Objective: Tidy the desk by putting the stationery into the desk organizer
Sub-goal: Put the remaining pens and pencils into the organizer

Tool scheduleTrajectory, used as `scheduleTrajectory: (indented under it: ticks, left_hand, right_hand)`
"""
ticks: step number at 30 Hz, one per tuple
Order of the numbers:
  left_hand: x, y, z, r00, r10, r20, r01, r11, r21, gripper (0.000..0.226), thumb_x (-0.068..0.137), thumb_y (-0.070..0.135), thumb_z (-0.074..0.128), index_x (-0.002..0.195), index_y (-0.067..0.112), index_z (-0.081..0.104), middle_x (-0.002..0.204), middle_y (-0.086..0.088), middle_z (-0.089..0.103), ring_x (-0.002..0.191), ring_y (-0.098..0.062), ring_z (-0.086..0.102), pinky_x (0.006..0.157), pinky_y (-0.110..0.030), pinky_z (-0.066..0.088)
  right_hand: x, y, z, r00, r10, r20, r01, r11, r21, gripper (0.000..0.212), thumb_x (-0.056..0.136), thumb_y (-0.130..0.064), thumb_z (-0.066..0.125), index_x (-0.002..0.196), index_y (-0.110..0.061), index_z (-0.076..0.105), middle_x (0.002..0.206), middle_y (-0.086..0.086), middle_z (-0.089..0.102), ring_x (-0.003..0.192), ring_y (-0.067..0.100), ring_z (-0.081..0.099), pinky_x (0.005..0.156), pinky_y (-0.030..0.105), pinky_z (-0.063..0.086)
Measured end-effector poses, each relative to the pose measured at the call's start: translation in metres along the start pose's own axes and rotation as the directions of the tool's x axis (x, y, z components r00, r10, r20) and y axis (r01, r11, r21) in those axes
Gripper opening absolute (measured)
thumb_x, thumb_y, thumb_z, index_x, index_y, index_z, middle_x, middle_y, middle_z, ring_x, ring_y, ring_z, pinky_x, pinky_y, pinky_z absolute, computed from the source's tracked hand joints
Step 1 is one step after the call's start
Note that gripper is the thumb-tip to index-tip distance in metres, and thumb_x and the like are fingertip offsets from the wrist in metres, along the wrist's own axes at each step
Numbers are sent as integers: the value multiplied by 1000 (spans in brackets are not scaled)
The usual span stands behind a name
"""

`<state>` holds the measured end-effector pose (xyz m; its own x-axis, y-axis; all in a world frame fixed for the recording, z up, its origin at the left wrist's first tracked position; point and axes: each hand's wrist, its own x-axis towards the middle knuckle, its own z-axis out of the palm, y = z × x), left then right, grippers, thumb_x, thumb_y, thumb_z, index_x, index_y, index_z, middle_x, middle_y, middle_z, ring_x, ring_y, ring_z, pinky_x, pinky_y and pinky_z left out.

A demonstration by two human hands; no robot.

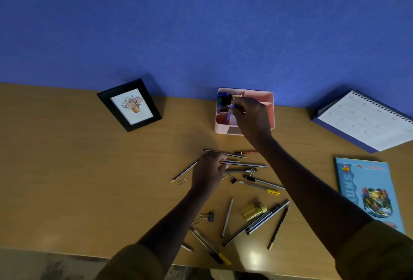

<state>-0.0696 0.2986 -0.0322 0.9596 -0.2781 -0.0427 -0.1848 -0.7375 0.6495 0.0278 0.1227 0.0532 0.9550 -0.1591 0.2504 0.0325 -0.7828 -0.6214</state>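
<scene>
A pink desk organizer (pixel 269 100) stands against the blue wall, with several pens upright in its left compartment. My right hand (pixel 251 115) hovers over it and pinches a blue pen (pixel 231 111) whose lower end dips into the organizer. My left hand (pixel 209 171) rests on the desk over a cluster of pencils (pixel 243 164), its fingers curled on one of them. More pens, pencils (pixel 227 217), binder clips (pixel 209 216), a paper clip (pixel 181 182) and a yellow sharpener (pixel 253 211) lie scattered near the front edge.
A black picture frame (pixel 128 105) leans at the back left. A spiral desk calendar (pixel 368 121) stands at the back right, and a blue booklet (pixel 368 188) lies on the right. The desk's front edge (pixel 67 250) runs along the bottom.
</scene>
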Motion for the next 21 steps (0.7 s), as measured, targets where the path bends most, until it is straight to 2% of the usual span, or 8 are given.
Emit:
scheduleTrajectory:
  ticks: [3, 4, 8, 14, 17, 21]
  left_hand:
    - [0, -2, 4, 999, -14, 30, 13, 999, 31, 25, 91, 32, 80, 115, 25, 76, 109, 10, 75, 103, -8, 67, 82, -34, 61]
    - [1, -2, 5, 999, -12, 38, 11, 999, 44, 24, 91, 32, 80, 114, 26, 76, 110, 10, 75, 104, -9, 67, 83, -34, 60]
    - [3, -2, 7, 998, 28, 58, -34, 995, 98, 24, 91, 31, 81, 114, 24, 77, 112, 8, 76, 106, -10, 67, 85, -32, 60]
    - [4, 1, 10, 993, 87, 79, -97, 985, 141, 21, 93, 29, 80, 113, 22, 77, 110, 6, 77, 104, -10, 69, 85, -25, 56]
    - [4, 1, 13, 988, 121, 97, -135, 978, 158, 11, 95, 30, 76, 103, 23, 77, 103, 7, 75, 95, -7, 67, 83, -28, 58]
    - [6, 4, 19, 978, 152, 144, -177, 968, 177, 14, 96, 35, 74, 102, 24, 79, 103, 7, 74, 94, -9, 66, 82, -33, 58]
  right_hand:
    - [-3, -3, 8, 1000, 16, 7, -16, 999, -33, 12, 102, -15, 72, 112, -10, 75, 110, 8, 80, 97, 24, 78, 75, 15, 50]
    - [-4, -3, 10, 999, 38, 3, -37, 999, -28, 11, 102, -15, 73, 112, -11, 72, 110, 7, 80, 97, 23, 78, 73, 13, 46]
    - [-6, -1, 16, 996, 86, -22, -86, 996, -1, 17, 101, -17, 75, 111, -12, 63, 109, 7, 78, 94, 23, 78, 72, 22, 54]
    - [-4, 10, 10, 998, 53, -22, -54, 997, -46, 13, 99, -21, 77, 98, -10, 71, 98, 5, 79, 84, 19, 75, 74, 40, 67]
    - [-9, 19, 0, 999, 49, -2, -49, 997, -56, 14, 97, -23, 80, 98, -10, 73, 100, 4, 79, 87, 18, 76, 74, 40, 67]
    - [-26, 29, -17, 998, 70, -3, -70, 998, -8, 19, 97, -27, 80, 101, -10, 72, 109, 4, 78, 101, 19, 77, 83, 34, 68]
